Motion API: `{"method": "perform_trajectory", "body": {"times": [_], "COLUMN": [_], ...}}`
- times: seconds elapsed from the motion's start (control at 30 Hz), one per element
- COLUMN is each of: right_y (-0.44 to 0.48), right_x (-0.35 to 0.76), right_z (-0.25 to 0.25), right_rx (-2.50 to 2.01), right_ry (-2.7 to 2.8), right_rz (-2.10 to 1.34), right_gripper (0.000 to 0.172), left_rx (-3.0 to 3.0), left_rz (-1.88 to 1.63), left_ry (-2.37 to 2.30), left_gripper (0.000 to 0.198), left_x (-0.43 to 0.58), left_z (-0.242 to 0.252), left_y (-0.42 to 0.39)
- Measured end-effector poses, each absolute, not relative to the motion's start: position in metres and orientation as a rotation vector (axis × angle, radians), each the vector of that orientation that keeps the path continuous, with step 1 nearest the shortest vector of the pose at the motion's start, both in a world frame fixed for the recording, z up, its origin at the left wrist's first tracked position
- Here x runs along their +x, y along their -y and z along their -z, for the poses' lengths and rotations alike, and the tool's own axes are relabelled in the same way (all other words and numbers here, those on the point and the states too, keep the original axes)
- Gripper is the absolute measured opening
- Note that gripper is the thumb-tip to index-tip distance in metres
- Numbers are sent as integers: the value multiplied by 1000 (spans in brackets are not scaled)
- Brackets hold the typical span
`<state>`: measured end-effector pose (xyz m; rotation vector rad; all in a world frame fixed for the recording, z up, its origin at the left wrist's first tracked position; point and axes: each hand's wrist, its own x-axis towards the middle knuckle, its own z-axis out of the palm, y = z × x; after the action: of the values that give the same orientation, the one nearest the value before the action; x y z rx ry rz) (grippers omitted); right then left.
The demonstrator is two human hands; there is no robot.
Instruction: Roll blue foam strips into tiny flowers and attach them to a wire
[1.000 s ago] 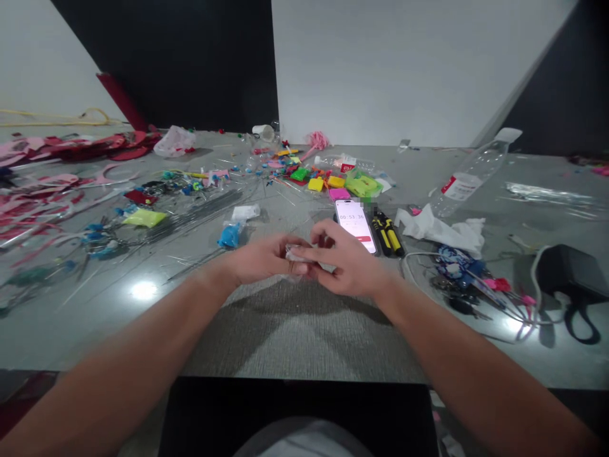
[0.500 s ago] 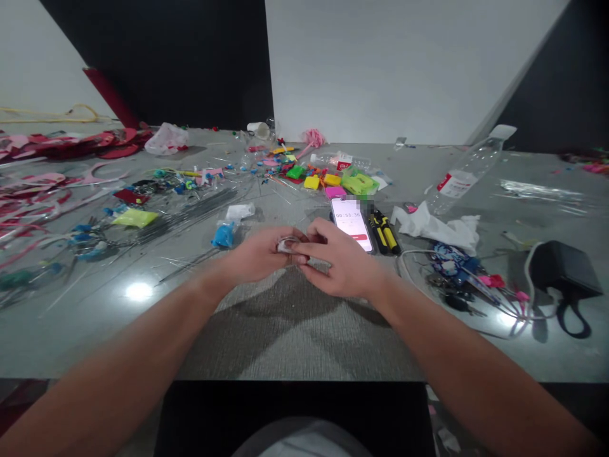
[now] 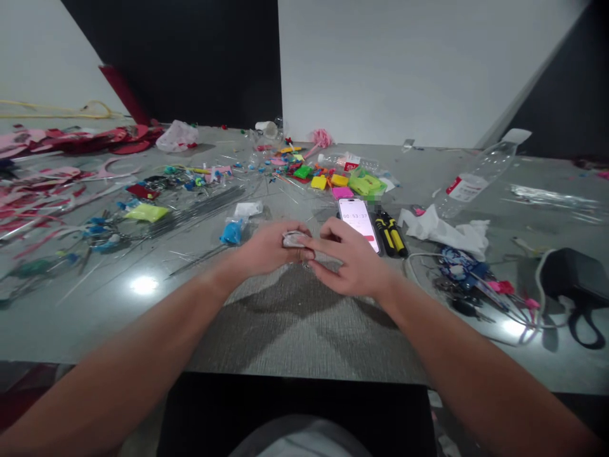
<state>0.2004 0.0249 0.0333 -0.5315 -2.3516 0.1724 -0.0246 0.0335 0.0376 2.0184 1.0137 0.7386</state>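
Observation:
My left hand (image 3: 272, 246) is closed around a small whitish-grey lump (image 3: 294, 238), wrinkled like soft clay or a crumpled wrapper; I cannot tell which. From the right, my right hand (image 3: 354, 257) meets it, fingers bent, fingertips pressing on the lump's near side beside my left fingertips. Both hands are just above the table's front middle. Left of my left hand lies a clear packet with a blue lump (image 3: 231, 233), and behind it a white packet (image 3: 248, 209). Just behind my right hand lies a phone (image 3: 359, 222) showing a running timer.
Yellow-and-black pliers (image 3: 391, 235) lie right of the phone. A plastic bottle (image 3: 480, 178) stands tilted beside crumpled tissue (image 3: 447, 230). A black charger box (image 3: 573, 276) with cables is at the right. Colourful clay packets (image 3: 366, 183) lie behind; thin wires (image 3: 204, 209) and red-pink scraps spread left.
The whole view has shifted slightly, so things appear farther right. More of the whitish-grey lump shows between my fingers. Both hands stay together on it.

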Motion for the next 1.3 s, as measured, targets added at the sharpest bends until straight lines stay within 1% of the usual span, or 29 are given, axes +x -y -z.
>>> {"method": "perform_trajectory", "body": {"times": [0.2, 0.33, 0.43, 0.5, 0.7, 0.83, 0.93, 1.0, 1.1, 1.2, 1.3], "right_y": [-25, -20, -15, -14, -16, -16, -15, -14, -13, -14, -17], "right_x": [201, 200, 199, 198, 198, 197, 196, 195, 193, 195, 198], "right_z": [-36, -44, -47, -47, -40, -37, -37, -38, -40, -41, -42], "right_rx": [-615, -657, -652, -644, -570, -589, -627, -628, -622, -608, -562], "right_ry": [2533, 2591, 2603, 2602, 2445, 2452, 2495, 2511, 2539, 2560, 2503], "right_rz": [-52, -40, -108, -150, -204, -206, -189, -197, -201, -115, -44], "right_gripper": [50, 39, 28, 25, 39, 48, 45, 41, 43, 37, 34], "left_rx": [2101, 2176, 2198, 2198, 2204, 2237, 2283, 2317, 2351, 2351, 2357], "left_rz": [-723, -722, -703, -695, -685, -690, -711, -729, -732, -741, -763], "left_ry": [-1095, -1164, -1156, -1135, -1128, -1149, -1202, -1238, -1259, -1283, -1297], "left_gripper": [17, 15, 15, 18, 25, 21, 16, 16, 14, 10, 12], "left_x": [-20, -19, -20, -20, -24, -23, -18, -15, -14, -16, -18], "left_z": [-43, -48, -48, -46, -42, -43, -45, -46, -46, -42, -40], "left_y": [-27, -24, -22, -23, -31, -30, -24, -20, -17, -19, -22]}}
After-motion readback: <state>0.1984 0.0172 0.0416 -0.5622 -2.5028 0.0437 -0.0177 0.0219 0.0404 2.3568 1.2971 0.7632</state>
